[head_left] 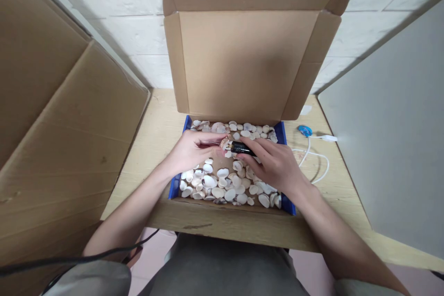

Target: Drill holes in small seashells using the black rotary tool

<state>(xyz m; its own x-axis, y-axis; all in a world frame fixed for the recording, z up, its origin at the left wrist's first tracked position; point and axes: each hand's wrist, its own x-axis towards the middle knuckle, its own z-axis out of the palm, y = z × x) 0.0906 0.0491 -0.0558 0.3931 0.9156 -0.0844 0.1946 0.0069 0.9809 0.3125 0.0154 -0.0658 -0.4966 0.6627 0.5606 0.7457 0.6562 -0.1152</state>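
My left hand (189, 151) is closed on a small ridged, pinkish-brown seashell (225, 141), pinched between thumb and fingers. In my right hand (277, 162) is a black cylindrical handheld tool (243, 148) with a gold-coloured metal end. That end points left and meets the shell or lies very close to it; exact contact cannot be made out. Both hands are above an open cardboard box (290, 204) with blue outer sides. Many loose white and cream shells (218, 192) lie along its near part, and others (255, 128) line its far edge.
The box's brown lid (246, 60) stands raised against a white textured wall (132, 32). A white cable (328, 162) and a small blue object (305, 130) lie on the wooden table (157, 115) at right. Tall cardboard (69, 138) borders the left, a grey panel (398, 125) the right.
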